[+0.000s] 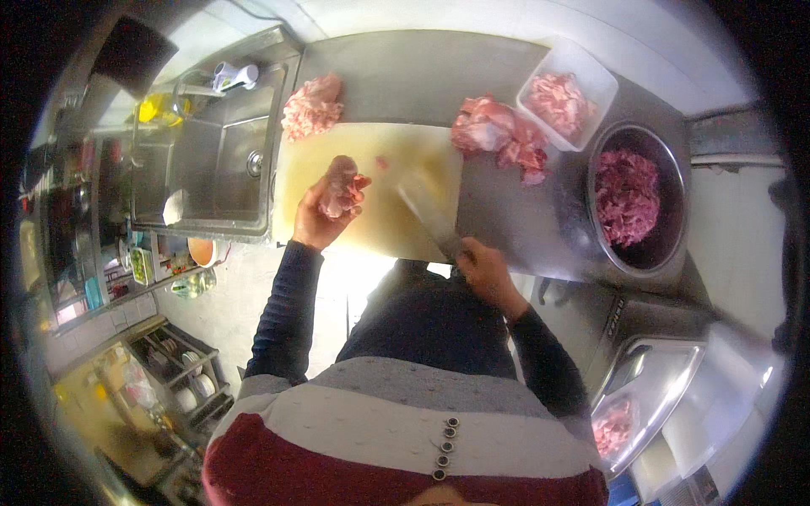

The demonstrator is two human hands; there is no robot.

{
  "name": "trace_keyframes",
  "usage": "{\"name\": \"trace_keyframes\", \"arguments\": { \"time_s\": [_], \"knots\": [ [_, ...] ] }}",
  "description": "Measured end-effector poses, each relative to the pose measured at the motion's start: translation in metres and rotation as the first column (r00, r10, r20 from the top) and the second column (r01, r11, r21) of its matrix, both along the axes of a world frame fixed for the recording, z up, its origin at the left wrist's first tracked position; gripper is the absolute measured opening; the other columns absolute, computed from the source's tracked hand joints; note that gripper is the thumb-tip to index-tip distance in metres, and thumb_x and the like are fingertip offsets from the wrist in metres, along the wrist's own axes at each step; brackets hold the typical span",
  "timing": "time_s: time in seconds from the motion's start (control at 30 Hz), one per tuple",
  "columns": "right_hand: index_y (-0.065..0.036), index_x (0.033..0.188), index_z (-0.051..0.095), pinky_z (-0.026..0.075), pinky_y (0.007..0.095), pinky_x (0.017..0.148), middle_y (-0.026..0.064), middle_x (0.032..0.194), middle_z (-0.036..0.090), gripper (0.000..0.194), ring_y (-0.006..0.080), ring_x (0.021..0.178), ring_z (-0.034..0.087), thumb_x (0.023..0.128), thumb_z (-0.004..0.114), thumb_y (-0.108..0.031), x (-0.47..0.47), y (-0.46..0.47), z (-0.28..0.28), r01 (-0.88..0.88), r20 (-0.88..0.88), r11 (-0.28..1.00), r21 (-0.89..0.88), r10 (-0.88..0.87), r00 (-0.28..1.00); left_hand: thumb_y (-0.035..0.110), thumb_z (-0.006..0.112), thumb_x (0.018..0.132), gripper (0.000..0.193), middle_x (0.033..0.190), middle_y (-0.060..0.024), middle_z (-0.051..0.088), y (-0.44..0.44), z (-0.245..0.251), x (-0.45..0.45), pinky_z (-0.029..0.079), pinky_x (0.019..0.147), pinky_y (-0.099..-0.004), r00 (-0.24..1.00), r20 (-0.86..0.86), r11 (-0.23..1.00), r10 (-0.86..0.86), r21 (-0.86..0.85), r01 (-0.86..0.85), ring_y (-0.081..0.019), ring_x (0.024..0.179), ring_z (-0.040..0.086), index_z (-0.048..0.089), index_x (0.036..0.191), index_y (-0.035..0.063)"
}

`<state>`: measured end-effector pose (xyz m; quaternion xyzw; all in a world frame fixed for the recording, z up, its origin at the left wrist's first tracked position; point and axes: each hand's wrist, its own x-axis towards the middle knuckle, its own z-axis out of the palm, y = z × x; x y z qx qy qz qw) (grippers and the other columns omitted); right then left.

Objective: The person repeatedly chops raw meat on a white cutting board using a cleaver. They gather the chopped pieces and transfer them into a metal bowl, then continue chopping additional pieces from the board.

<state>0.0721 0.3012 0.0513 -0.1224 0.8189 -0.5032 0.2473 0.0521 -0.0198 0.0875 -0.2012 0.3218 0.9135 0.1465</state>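
Note:
My left hand (324, 218) holds a piece of raw meat (340, 186) above the left part of a yellowish cutting board (367, 224). In my right hand (484, 269) is the handle of a knife with a broad blade (422, 205), blurred, its blade pointing up and left over the board. A small red scrap (381, 162) lies on the board between them. Beyond the board's upper left corner sits a pile of pale, fatty trimmings (313, 107). Larger chunks of raw meat (493, 129) lie at the board's upper right edge.
A white plastic tub (604, 95) with pale meat pieces and a steel bowl (680, 196) of red meat stand at the right on the steel counter (392, 76). A steel sink (237, 183) adjoins the board at the left. Lower right, a metal tray (664, 379) holds more meat.

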Motion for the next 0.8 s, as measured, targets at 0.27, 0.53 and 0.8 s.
{"name": "trace_keyframes", "arguments": {
  "time_s": [0.27,0.53,0.8],
  "knots": [
    [-0.004,0.101,0.058,0.047,0.0517,0.07,0.0267,0.089,0.061,0.021,0.0462,0.083,0.059,0.087,0.053,-0.019,-0.023,-0.084,-0.035,-0.207,0.121,0.971,0.12,0.193,0.974,0.021,0.055,0.083,0.044,0.108,-0.0148,0.057,-0.049,-0.025,0.02,0.048,0.075,-0.0292,0.986,0.159,0.993,0.058,0.089,-0.073,-0.0229,0.091,0.06,0.048,0.122,0.0018],
    [-0.002,0.1,0.06,0.044,0.0426,0.058,0.0212,0.069,0.058,0.022,0.0371,0.063,0.059,0.089,0.053,-0.019,-0.029,-0.072,-0.012,0.142,-0.062,0.975,0.17,-0.133,0.989,0.004,0.049,0.08,0.039,0.102,-0.0097,0.058,-0.058,-0.031,0.006,0.049,0.069,-0.0301,0.986,0.101,0.988,-0.131,-0.071,0.138,-0.0191,0.082,0.058,0.048,0.119,0.0026],
    [-0.005,0.107,0.06,0.047,0.0477,0.072,0.0228,0.088,0.063,0.025,0.0429,0.083,0.061,0.089,0.052,-0.021,0.0,-0.091,-0.012,-0.132,0.004,0.96,0.249,0.136,0.991,0.027,0.05,0.092,0.039,0.11,-0.0133,0.059,-0.086,-0.031,0.006,0.052,0.072,-0.0306,0.99,0.124,0.996,-0.06,-0.063,0.068,-0.0218,0.09,0.063,0.044,0.125,0.0059]
  ]
}}
